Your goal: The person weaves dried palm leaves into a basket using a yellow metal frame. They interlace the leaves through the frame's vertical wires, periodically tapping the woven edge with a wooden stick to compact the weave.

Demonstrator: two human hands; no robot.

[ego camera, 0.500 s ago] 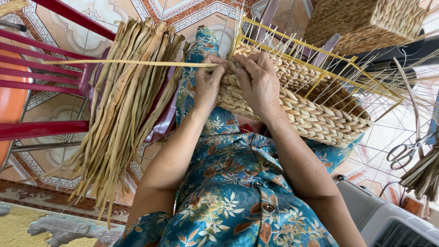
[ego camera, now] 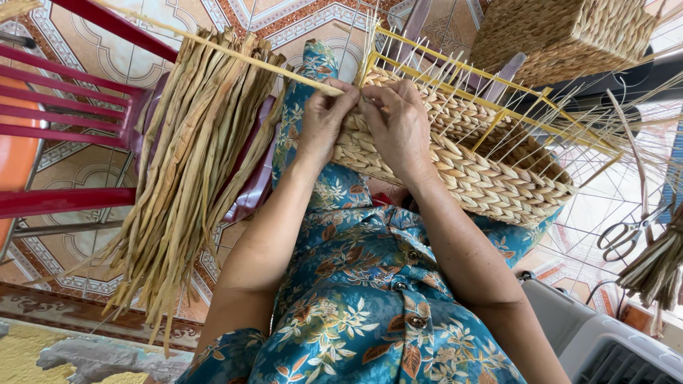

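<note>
**Weaving at the basket rim, both hands pinched on the strand**

Crowding the left edge, one red chair (ego camera: 67,124) carries a single thick bundle of dried straw strips (ego camera: 188,171) draped over its seat, the strips hanging down toward the patterned tile floor (ego camera: 92,43); that bundle lies just left of the fingers, so little free room is left on that side.

One long pale strand (ego camera: 235,55) runs from the upper left, across the top of the bundle, straight into the left hand (ego camera: 321,117). This hand is curled, its fingers (ego camera: 340,91) clenched on the strand's end right at the basket rim, forearm stretched up from the lap.

The right hand (ego camera: 400,121) sits just beside it, nearly touching, knuckles up, fingers bent down onto the woven edge and pinching the weave there; exactly what is caught beneath them is hidden.

One half-woven basket (ego camera: 484,178) rests on the lap against the blue flowered clothing (ego camera: 370,313), directly under and to the right of the fingers. Its yellow wire frame (ego camera: 455,92) and many thin uprights stick out past the woven part, fencing the space right of the hands.

Farther right, well apart from the fingers, stand one finished woven basket (ego camera: 569,35) above, one pair of scissors (ego camera: 625,235) on the floor, a second, smaller straw bundle (ego camera: 654,270) at the right edge, and one grey plastic crate (ego camera: 605,341) below.
</note>
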